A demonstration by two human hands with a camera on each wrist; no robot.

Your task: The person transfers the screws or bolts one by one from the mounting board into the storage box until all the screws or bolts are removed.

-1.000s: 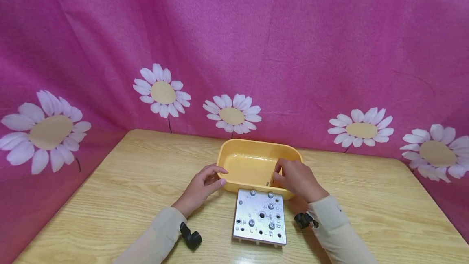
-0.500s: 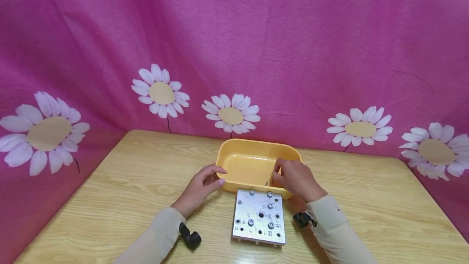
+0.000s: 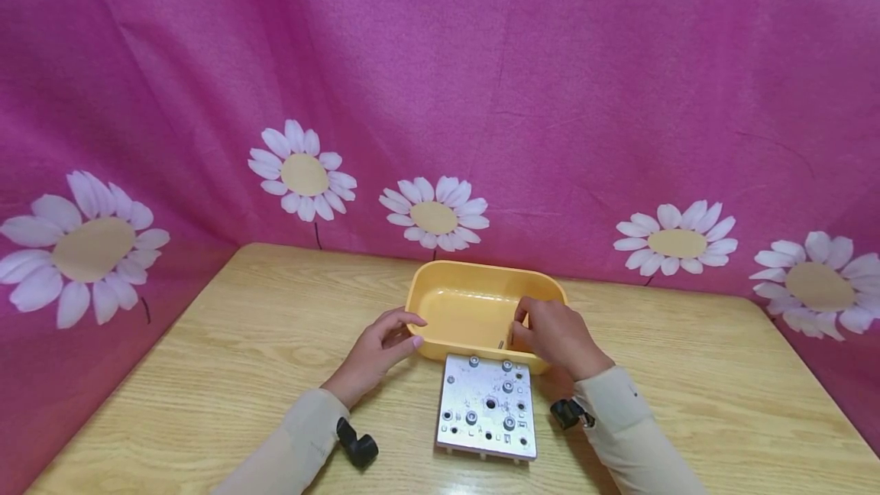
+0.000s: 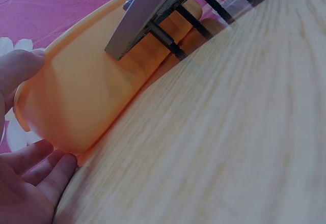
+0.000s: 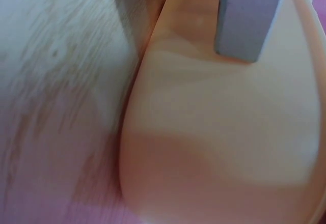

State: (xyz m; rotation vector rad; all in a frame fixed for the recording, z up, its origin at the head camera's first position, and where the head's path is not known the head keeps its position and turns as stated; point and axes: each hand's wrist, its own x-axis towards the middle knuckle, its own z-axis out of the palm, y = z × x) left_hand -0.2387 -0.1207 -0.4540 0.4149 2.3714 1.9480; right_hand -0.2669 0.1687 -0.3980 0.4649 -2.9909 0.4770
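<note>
My left hand (image 3: 374, 350) holds the left end of a yellow plastic bin (image 3: 457, 312). In the left wrist view its thumb (image 4: 23, 68) lies at the rim and the other fingers touch the bin's lower corner. My right hand (image 3: 557, 334) reaches into the bin's right side, fingers bent down toward the floor; its fingertips are partly hidden, and I cannot tell whether they pinch anything. Beside them lies a small dark metal piece (image 3: 500, 344). In front of the bin stands a square metal plate (image 3: 474, 392) with holes and several socket-head screws (image 3: 508, 386).
Threaded screw shanks (image 4: 193, 21) stick out beneath the plate, which stands raised above the wooden table (image 3: 275, 327). Its far edge is close to the bin's front wall (image 5: 229, 117). A pink curtain (image 3: 550, 98) with printed daisies hangs behind the table.
</note>
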